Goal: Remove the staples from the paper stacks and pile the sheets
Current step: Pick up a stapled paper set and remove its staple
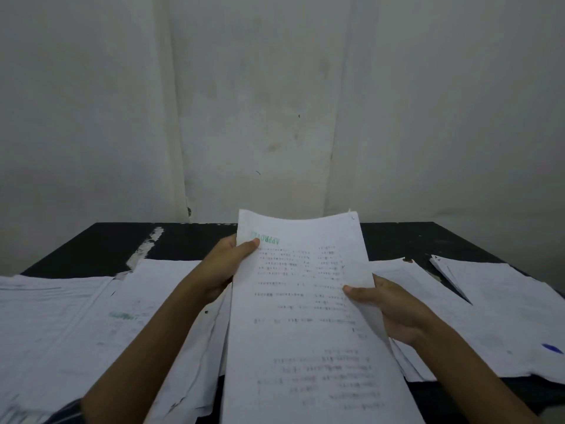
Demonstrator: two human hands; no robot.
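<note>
I hold a printed paper stack [302, 316] up over the black table [101, 243], its text upside down with a green stamp near the top left. My left hand [223, 267] grips its left edge, thumb on the stamp. My right hand [394, 310] grips its right edge, thumb on the front sheet. The stack's far right corner [352, 216] looks creased; no staple is clear there. More sheets hang or lie under the stack at the lower left [198, 362].
Loose sheets cover the table's left side [61, 325], one with a green stamp [123, 315]. More paper piles lie on the right [489, 307], with a blue object [552, 348] at the right edge. A grey wall stands behind the table.
</note>
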